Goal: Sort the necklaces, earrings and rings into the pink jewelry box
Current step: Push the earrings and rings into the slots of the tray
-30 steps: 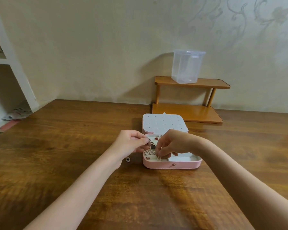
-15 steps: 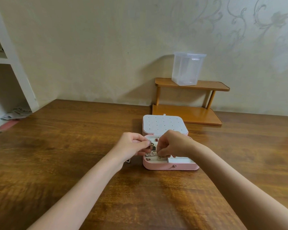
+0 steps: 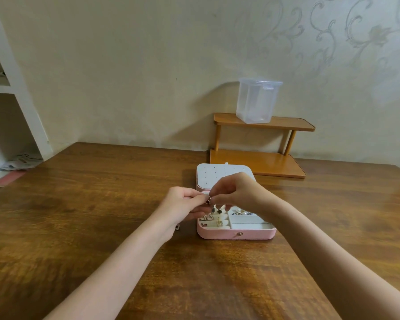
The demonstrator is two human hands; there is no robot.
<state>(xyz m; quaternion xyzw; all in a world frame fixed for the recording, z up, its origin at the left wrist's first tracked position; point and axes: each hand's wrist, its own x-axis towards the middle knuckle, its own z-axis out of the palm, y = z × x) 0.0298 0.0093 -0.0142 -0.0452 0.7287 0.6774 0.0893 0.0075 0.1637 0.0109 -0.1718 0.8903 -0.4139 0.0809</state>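
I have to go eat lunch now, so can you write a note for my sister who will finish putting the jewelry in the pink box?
Left hand and right hand: both pinch one small piece of jewelry, held just above the open pink jewelry box.
Box: lid folded back, with a dotted white panel.
Done: several earrings sit in the left slots and a small cluster in a back right compartment.
Left: place the held piece, then the small piece on the table by the left wrist. The front right compartments look empty. I can't tell which pieces are rings.

Soft, even indoor light; glare on the table (image 3: 346, 204); wide-angle bending at the edges.
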